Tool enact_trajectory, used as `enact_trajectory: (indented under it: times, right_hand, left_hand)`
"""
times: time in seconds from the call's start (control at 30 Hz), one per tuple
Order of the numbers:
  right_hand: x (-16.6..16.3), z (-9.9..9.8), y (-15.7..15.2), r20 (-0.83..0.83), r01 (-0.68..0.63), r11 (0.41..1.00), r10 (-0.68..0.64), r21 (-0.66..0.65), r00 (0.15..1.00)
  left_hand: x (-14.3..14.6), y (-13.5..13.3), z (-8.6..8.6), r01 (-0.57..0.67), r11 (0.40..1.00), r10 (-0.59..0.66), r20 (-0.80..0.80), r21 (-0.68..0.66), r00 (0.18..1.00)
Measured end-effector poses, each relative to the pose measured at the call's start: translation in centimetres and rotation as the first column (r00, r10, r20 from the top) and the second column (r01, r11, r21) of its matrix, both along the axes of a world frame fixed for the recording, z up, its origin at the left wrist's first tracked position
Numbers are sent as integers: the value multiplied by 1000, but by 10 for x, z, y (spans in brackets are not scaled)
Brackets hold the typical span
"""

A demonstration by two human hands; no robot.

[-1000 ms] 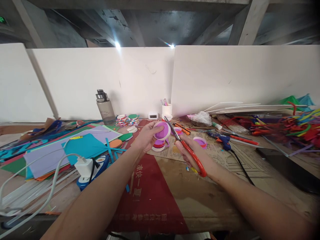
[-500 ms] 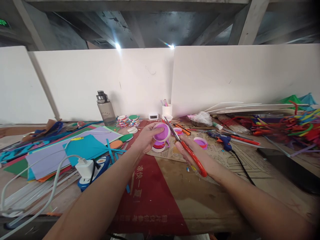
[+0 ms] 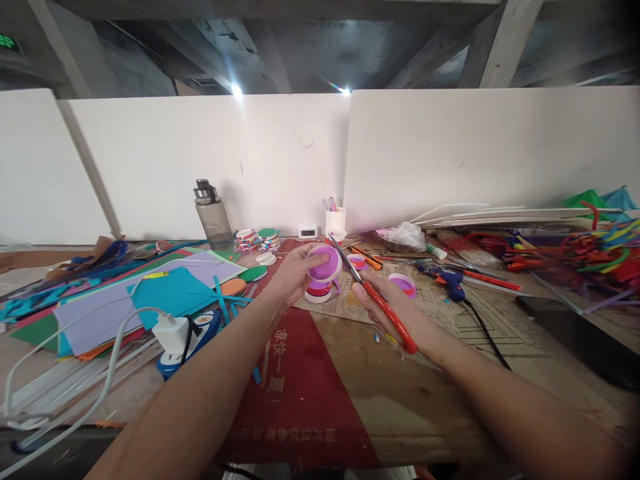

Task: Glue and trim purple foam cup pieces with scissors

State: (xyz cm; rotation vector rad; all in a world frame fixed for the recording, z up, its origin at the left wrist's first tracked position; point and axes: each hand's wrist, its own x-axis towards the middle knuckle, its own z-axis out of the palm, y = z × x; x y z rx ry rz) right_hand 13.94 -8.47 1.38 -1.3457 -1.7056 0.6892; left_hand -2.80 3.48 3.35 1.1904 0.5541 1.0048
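Note:
My left hand grips a round purple disc with a white rim, thumb across its face. My right hand is closed around red-handled scissors, with their blades pointing up and left beside the disc's right edge. Whether the blades touch the rim I cannot tell. Just below the disc, a short stack of purple, red and white rings sits on the table, partly hidden by my left hand. Behind my right hand lies a purple ring with a pink-white rim, and a smaller pink and purple ring lies near the blades.
On the left are coloured paper sheets, a power strip with a white plug and a water bottle. To the right are a blue glue gun, a black tablet-like slab and colourful strips. A paper cup with pens stands behind.
Almost nothing differs. Both hands keep hold of the disc and the scissors in nearly the same pose; the whole view has shifted slightly.

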Motion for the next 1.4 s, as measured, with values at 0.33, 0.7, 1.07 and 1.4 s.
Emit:
enact_trajectory:
  times: [0.33,0.7,1.07,1.4]
  right_hand:
    - [19,-6,25,550,318,947,-243,-44,799]
    - [13,-15,21,797,418,905,-195,-78,572]
    - [-18,-23,45,784,307,951,-206,21,585]
    - [-26,-14,60,659,334,939,-300,78,690]
  left_hand:
    - [0,10,-11,-172,984,164,-166,-37,972]
    - [-3,30,-23,-379,925,371,-141,-28,918]
    - [-8,46,-37,-356,930,347,-101,-91,933]
    - [-10,49,-32,-314,948,311,-66,-56,948]
